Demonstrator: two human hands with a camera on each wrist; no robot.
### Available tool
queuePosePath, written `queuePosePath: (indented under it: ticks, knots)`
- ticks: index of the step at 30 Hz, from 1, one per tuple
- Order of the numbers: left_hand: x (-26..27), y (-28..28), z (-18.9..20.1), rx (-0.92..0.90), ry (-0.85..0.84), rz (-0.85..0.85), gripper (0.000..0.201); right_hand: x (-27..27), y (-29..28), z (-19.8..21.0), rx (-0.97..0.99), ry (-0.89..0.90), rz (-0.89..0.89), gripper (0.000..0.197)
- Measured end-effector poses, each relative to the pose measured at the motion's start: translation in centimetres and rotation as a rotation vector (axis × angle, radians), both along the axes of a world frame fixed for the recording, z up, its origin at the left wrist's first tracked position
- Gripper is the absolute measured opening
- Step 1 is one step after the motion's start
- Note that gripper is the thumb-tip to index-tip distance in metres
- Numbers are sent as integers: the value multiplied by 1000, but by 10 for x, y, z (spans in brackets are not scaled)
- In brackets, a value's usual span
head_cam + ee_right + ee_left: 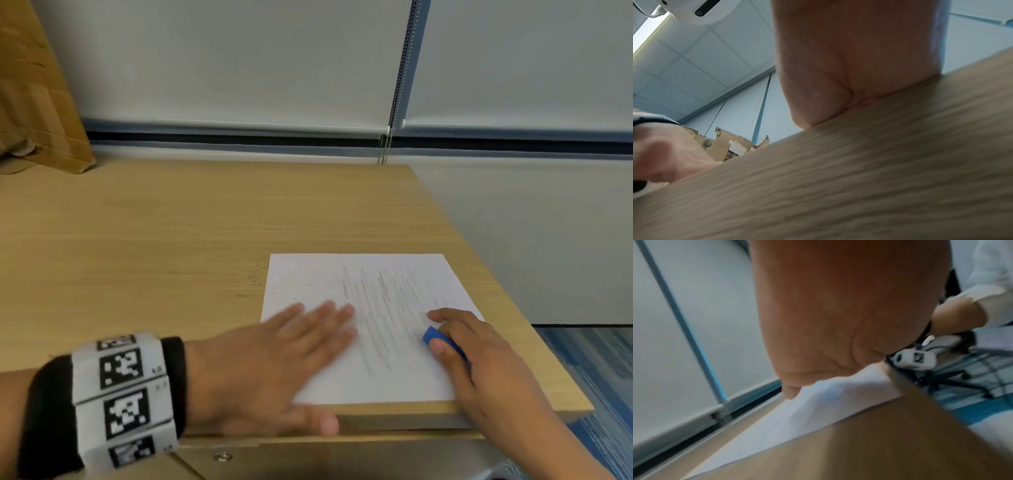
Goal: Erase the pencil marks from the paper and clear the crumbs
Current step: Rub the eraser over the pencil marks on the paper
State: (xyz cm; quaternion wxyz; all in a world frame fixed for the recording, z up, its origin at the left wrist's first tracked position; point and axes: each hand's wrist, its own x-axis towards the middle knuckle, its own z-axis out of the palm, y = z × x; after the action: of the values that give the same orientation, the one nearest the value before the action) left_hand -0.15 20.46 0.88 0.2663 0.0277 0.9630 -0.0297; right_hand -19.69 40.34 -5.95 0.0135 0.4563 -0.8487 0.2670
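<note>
A white sheet of paper [342, 380] lies at the near right corner of the wooden table [171, 233], covered in grey pencil strokes [383, 308]. A few dark crumbs [329, 282] speckle its upper left part. My left hand [291, 346] lies flat on the paper's left side, fingers straight and spread. My right hand [479, 356] pinches a blue eraser [436, 337] between thumb and fingers and holds it against the paper's right part. In the left wrist view the paper [818, 410] shows under my palm [828, 313]. The right wrist view shows mostly my palm [855, 56] and the table edge [859, 162].
A brown cardboard box [37, 102] leans at the back left of the table. Window blinds with a bead chain [397, 89] hang behind. The table's right edge [513, 291] drops to blue carpet [596, 383]. An office chair base [953, 382] stands on the floor.
</note>
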Motion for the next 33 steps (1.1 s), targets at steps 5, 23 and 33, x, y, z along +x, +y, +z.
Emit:
queuePosePath:
  ticks: [5,23,33]
  knots:
    - [7,-2,-9,66,-45,38,91,1,0,1,-6,-4,-15,41]
    - [-69,-19,-4,54,-54,83,88,5,-1,0,-16,32,-37,47]
    - [-67,-25,5,11,-26,166,90,6,-1,1,-28,10,-41,52]
